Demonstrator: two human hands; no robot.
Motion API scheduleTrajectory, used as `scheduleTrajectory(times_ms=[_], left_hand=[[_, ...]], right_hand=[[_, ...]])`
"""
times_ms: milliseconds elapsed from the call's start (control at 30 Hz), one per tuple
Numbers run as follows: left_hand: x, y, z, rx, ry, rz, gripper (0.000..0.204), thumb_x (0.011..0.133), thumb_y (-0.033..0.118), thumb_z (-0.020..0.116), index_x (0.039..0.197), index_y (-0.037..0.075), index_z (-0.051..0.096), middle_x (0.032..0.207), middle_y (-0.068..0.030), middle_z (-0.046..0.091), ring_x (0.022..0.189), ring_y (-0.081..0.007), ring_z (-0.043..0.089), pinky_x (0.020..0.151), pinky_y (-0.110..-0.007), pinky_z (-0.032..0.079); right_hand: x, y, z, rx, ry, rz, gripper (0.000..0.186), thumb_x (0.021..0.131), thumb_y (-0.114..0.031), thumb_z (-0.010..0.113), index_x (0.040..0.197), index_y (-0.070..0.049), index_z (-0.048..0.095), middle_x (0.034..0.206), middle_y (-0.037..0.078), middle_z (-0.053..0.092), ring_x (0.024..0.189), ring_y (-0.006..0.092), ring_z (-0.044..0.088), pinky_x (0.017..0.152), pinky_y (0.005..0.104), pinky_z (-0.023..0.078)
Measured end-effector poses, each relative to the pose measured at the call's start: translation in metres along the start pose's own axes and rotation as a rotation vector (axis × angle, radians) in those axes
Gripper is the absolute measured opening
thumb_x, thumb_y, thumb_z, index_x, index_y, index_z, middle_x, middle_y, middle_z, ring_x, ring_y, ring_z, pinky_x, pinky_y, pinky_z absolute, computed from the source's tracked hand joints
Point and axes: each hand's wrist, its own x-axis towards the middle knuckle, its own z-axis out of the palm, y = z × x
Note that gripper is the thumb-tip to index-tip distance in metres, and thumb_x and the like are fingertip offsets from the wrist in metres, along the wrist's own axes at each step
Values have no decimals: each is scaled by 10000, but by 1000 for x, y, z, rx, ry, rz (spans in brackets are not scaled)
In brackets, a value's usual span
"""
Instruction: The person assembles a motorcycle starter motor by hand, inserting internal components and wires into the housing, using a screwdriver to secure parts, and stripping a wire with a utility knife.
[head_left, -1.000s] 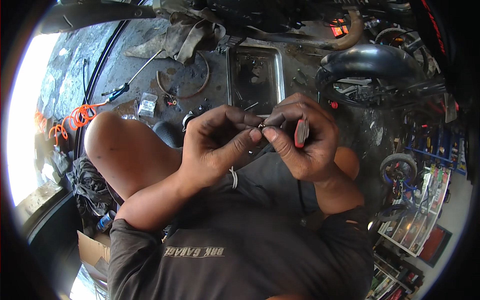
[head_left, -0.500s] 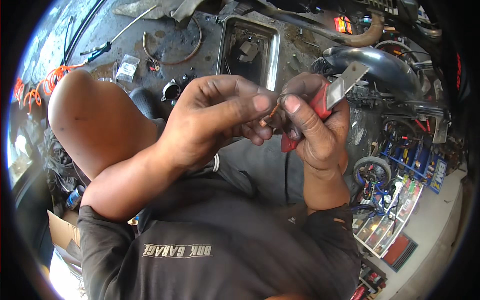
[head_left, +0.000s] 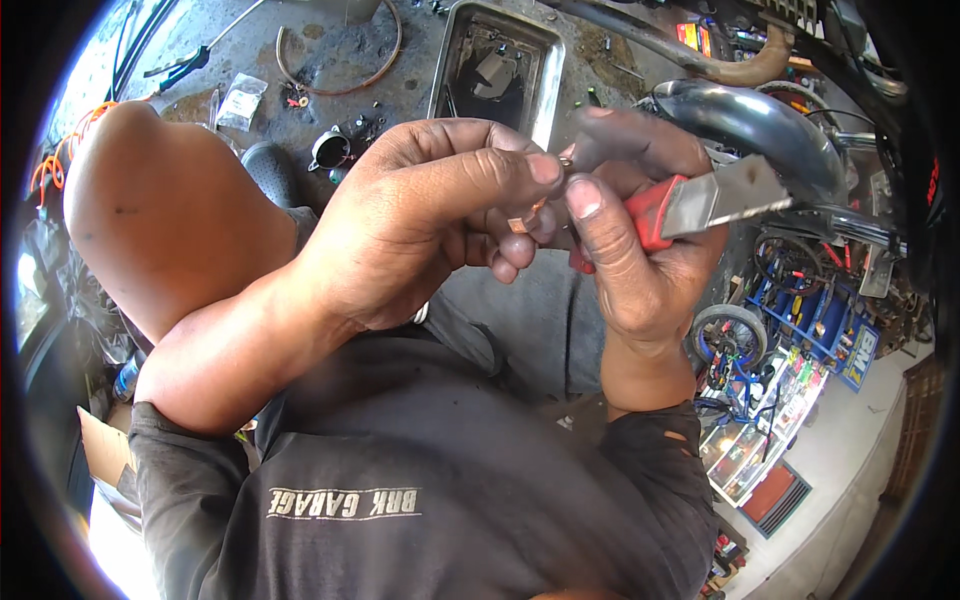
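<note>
My left hand [head_left: 395,215] is closed in a pinch, thumb against forefinger, on a small copper-coloured metal piece [head_left: 518,224]. Its flat end shows below the thumb, while the fingers cover much of the rest. Close beside it on the right, my right hand [head_left: 640,275] is wrapped round the red handle of a flat-bladed tool [head_left: 735,198]. The grey blade has a toothed edge and points away to the right. My right thumb lies near the left fingertips, and my right forefinger is raised and slightly blurred.
Beyond my hands a metal tray [head_left: 552,95] with dark residue rests on the stained floor. A silver exhaust [head_left: 755,118] is at the upper right. On the left lie a bent tube [head_left: 345,93], a plastic bag [head_left: 241,102] and a round black part [head_left: 330,148].
My right fingers have spread away from the copper-coloured piece, and the blade has swung to the right. My left hand still pinches the piece. The whole view has shifted slightly.
</note>
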Motion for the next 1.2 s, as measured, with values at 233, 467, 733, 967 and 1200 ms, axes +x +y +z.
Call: scheduleTrajectory(times_ms=[233,467,733,967,1200], left_hand=[[0,3,2,-18,38,-54,171,935,161,596,905,-6,582,690,-77,592,542,-137,574,493,-255,456],[-2,2,6,-46,79,-64,171,945,173,590,942,2,592,672,-76,585,521,-140,552,493,-263,446],[-1,-2,1,-44,24,-37,168,957,167,561,948,2,589,685,-94,585,507,-148,525,493,-277,428],[-2,0,2,-55,33,-32,171,962,165,553,893,10,571,692,-95,586,522,-159,554,515,-271,461],[-1,-4,-3,-7,-33,23,170,956,192,589,938,24,571,764,-70,603,636,-137,582,569,-267,484]], right_hand=[[10,7,-13,-200,-172,-288,180,813,86,634,977,12,646,921,114,691,827,144,639,721,274,496],[5,2,-11,2,-122,-49,148,818,97,625,941,16,636,941,115,693,833,127,638,720,257,493],[5,2,-12,53,-146,7,99,848,94,606,904,14,619,942,130,693,773,108,641,670,224,499],[4,-1,-6,119,-132,38,118,857,93,596,959,42,626,916,123,692,739,122,662,634,241,518],[3,-4,-6,104,-116,97,149,845,98,606,980,40,629,896,107,684,726,121,654,631,239,515]])
